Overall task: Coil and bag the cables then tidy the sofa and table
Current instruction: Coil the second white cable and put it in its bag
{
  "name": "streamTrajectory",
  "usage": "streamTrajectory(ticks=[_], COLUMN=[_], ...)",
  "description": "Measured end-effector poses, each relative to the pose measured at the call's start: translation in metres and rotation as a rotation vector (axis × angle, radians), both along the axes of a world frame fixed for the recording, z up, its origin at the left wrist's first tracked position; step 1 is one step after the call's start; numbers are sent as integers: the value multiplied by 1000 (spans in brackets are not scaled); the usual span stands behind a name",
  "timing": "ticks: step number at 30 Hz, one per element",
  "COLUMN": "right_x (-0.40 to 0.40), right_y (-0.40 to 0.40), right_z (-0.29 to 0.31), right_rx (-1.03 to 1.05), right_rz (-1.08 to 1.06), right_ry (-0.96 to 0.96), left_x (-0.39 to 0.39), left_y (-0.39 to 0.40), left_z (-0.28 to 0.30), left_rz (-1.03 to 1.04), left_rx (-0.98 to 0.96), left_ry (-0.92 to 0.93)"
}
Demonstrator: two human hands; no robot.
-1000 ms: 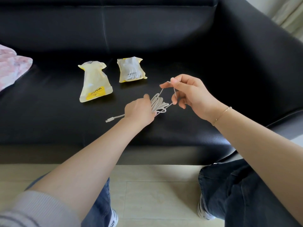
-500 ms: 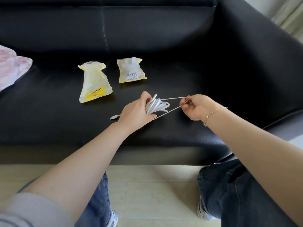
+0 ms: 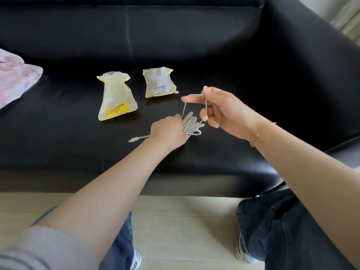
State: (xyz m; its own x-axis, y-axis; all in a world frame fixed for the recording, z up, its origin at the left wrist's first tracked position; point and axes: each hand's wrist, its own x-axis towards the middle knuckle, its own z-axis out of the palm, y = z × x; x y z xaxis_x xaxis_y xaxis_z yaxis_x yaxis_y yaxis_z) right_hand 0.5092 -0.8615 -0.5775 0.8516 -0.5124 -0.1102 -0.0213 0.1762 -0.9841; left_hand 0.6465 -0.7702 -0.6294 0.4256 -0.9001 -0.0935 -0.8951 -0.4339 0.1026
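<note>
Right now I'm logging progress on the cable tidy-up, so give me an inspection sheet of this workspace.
Surface: black leather sofa, seat in use as the work area.
Job's things: white cable, partly coiled, one plug end lying loose on the seat; taller yellow-labelled bag, contents unclear; shorter bag already holding a coiled cable.
Clutter: pink patterned cloth at the seat's left end.
Grippers: left hand grips the coil; right hand holds a raised loop of the cable.
Cables: only the white one loose.
Surroundings: pale tiled floor in front; curtain at upper right; no table seen.
</note>
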Motion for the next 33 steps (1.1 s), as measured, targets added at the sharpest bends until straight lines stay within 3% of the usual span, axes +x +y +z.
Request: streamTrajectory(ticks=[4, 11, 17, 19, 25, 33], right_x=[-5, -17, -17, -19, -18, -33], right_y=[9, -6, -6, -8, -5, -4], right_z=[5, -3, -4, -5, -7, -7], right_rx=[-110, -222, -327, -336, -423, -793], right_rz=[88, -117, -174, -182, -205, -263], right_ry=[45, 115, 123, 129, 152, 365], left_x=[0, 17, 20, 24, 26, 20], left_y=[-7, -12, -18, -14, -3, -5], left_z=[-3, 7, 27, 22, 10, 3], left_rz=[129, 486, 677, 611, 305, 134], left_rx=[51, -40, 3, -12, -125, 47], left_ry=[73, 647, 860, 806, 192, 30])
